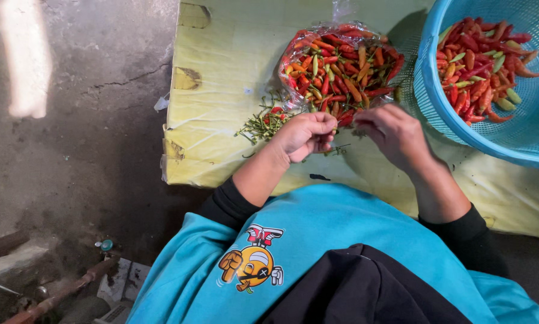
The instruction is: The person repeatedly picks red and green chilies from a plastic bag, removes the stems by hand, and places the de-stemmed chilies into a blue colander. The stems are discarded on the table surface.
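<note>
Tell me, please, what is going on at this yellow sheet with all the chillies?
A person in a blue top works with both hands over an open plastic bag of chillies. The left hand and right hand pinch something small between them, likely a chilli. A pile of green stems lies beside the left hand; more chillies fill the blue basket.

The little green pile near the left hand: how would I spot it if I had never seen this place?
Find the yellow sheet, then the clear bag of chillies on it. The pile of green stems lies at that bag's lower left corner, beside the left hand. Unlike the bag and the blue basket, it is loose, thin and nearly all green.
</note>
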